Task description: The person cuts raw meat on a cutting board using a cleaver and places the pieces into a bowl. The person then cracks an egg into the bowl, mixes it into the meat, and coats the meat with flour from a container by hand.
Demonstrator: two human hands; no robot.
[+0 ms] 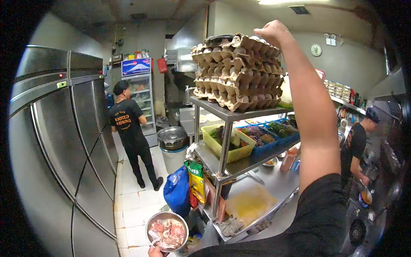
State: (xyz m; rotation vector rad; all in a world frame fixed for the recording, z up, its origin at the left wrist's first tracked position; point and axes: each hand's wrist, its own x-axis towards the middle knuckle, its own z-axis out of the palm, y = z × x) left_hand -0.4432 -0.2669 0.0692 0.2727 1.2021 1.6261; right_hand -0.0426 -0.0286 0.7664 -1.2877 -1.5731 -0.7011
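A steel bowl (185, 227) of raw meat pieces (168, 233) is at the bottom centre, with my left hand (156, 252) closed on its near rim. My right hand (274, 32) is raised at the top tray of a tall stack of cardboard egg trays (237, 77), its fingers bent beside a white egg (255, 38). Whether those fingers touch or hold an egg is too small to tell. The stack rests on the top of a steel shelf (231, 112).
Below are a yellow-green basket (239, 155) and blue baskets of vegetables, and a yellowed board (250, 204). A blue bag (177, 188) hangs at the shelf's left. One person (128, 124) stands by a fridge, another (356, 145) at the right. Steel cabinets (55, 162) line the left.
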